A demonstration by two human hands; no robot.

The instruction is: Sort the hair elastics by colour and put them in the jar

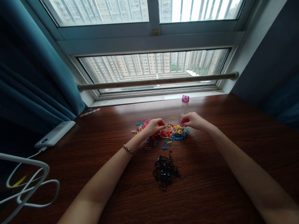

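Observation:
A loose heap of colourful rubber bands (174,132) lies on the brown wooden table (201,186). My left hand (156,127) rests over the heap's left part, its fingers curled together; whatever they hold is too small to make out. At the heap's upper right edge is my right hand (190,120), thumb and fingertips drawn together; anything between them cannot be made out. Nearer to me sits a separate pile of black bands (165,171). A clear bottle with a pink cap (185,99) stands just behind my right hand. One yellow band (172,118) lies apart behind the heap.
At the left are a white power bank (54,133) and looped white cables (44,183). A blue curtain (35,62) hangs beside them. The window with a horizontal rail (158,82) is behind the table. A small patterned strip (90,112) lies near the back left edge.

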